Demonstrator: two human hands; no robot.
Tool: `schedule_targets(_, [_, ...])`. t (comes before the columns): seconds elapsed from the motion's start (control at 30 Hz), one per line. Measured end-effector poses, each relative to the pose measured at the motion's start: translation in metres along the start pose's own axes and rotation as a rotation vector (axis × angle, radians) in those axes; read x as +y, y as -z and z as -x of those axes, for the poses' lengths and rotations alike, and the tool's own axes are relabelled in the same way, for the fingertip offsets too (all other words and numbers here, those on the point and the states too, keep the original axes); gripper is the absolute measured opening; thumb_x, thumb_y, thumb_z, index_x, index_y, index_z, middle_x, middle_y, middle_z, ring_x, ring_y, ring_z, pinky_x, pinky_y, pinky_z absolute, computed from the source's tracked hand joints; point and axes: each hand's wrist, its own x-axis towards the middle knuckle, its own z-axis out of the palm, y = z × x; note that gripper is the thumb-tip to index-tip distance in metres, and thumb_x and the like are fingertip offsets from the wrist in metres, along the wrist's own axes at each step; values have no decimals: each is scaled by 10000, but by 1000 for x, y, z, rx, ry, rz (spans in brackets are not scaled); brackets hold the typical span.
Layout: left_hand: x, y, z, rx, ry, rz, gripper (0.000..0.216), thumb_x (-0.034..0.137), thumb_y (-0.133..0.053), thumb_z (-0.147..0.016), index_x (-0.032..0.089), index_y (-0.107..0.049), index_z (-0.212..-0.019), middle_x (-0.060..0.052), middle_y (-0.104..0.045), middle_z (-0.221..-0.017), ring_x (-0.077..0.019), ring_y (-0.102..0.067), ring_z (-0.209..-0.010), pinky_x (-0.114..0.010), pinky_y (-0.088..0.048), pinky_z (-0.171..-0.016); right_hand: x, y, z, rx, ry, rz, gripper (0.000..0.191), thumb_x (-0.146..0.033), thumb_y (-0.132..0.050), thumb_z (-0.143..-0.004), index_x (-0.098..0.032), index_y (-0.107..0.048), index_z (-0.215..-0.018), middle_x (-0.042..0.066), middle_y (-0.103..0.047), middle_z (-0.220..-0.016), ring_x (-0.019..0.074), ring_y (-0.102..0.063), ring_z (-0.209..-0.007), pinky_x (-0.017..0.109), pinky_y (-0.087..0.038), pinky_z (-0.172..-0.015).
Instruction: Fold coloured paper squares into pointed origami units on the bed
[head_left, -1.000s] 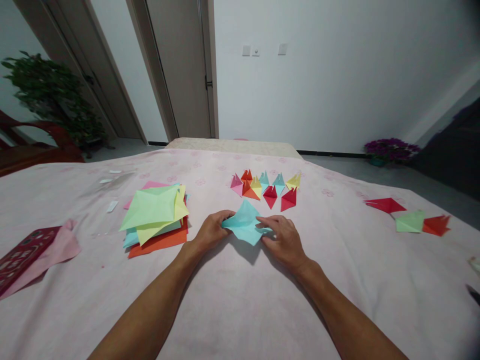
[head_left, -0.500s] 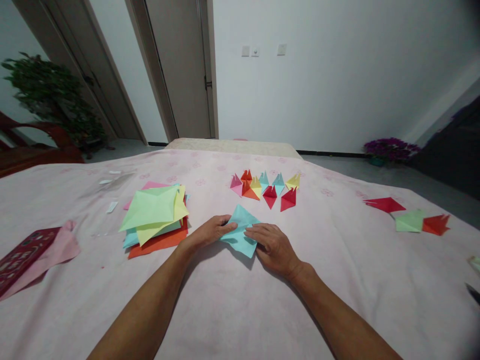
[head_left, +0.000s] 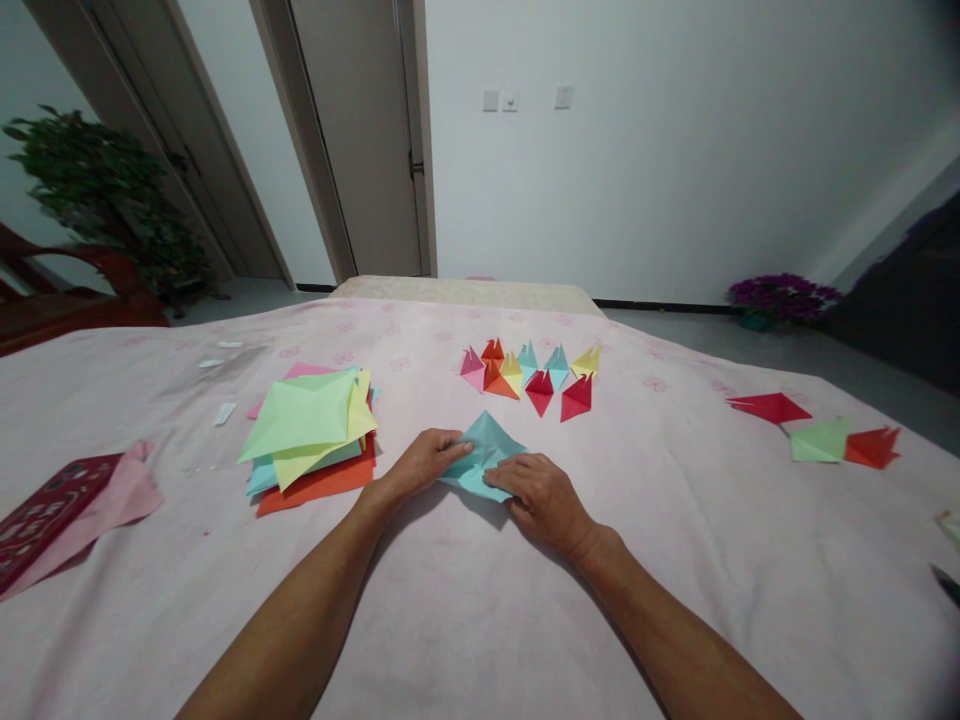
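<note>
A light blue sheet of origami paper [head_left: 486, 440], creased and partly folded, is between my hands at the middle of the table. My left hand [head_left: 427, 460] grips its left corner, thumb on top and fingers beneath. My right hand [head_left: 544, 495] holds the right side, its fingers lying over the paper near the centre. The near corner of the sheet is bent up, and its underside is hidden. Beyond the sheet stand several small folded paper cranes [head_left: 540, 392] in red, orange, yellow, pink and blue.
A stack of coloured paper [head_left: 300, 412] lies to the left, near a clear plastic wrapper [head_left: 217, 440]. Further left is a dark red packet [head_left: 52, 510] on pink cloth or paper. At the right are a red folded piece [head_left: 772, 408], a green one [head_left: 820, 441] and an orange one [head_left: 872, 447].
The near corner of the blue paper, which pointed toward me, is now bent up and away. My right fingers have shifted slightly left across the sheet. My left hand keeps its hold.
</note>
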Motion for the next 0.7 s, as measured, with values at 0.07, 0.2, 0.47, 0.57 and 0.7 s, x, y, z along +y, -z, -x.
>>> schedule_targets(0.07, [1, 1, 0, -10, -16, -31, 495, 617, -563, -839, 147, -553, -682, 32, -384, -603, -90, -309, -539, -240, -234, -512, 1, -1, 1, 8, -24, -8, 464, -14, -556, -732, -239, -701, -1110, 31, -741, -1071, 210, -635, -1002, 371, -449, -911])
schedule_targets(0.2, [6, 6, 1, -33, -66, -134, 535, 632, -472, -880, 150, -547, -661, 19, -390, -613, -106, -325, -572, -242, -241, -522, 1, -5, 0, 72, -126, 3, 291, -115, -573, -846, -254, -719, -1056, 24, -745, -974, 195, -646, -911, 332, -448, -848])
schedule_targets(0.47, [16, 12, 3, -189, -86, -221, 614, 519, -760, -662, 134, -645, -1127, -51, -647, -964, -195, -542, -810, -276, -428, -718, 0, -3, -4, 138, -233, 95, 171, -258, -572, -925, -229, -723, -850, 26, -695, -761, 190, -609, -732, 307, -413, -724])
schedule_targets(0.57, [13, 13, 3, -183, -106, -111, 743, 495, -784, -659, 153, -574, -1285, -104, -632, -1164, -257, -574, -989, -334, -455, -846, 2, -2, -2, 177, -214, 59, 159, -239, -572, -921, -222, -725, -880, 36, -713, -792, 197, -619, -752, 316, -417, -742])
schedule_targets(0.7, [9, 18, 6, -76, -74, 80, 908, 482, -753, -728, 238, -310, -1481, -180, -433, -1434, -286, -575, -1101, -398, -489, -866, 4, -1, 2, 128, -103, -29, 266, -85, -583, -812, -232, -725, -982, 34, -742, -917, 208, -643, -870, 336, -426, -817])
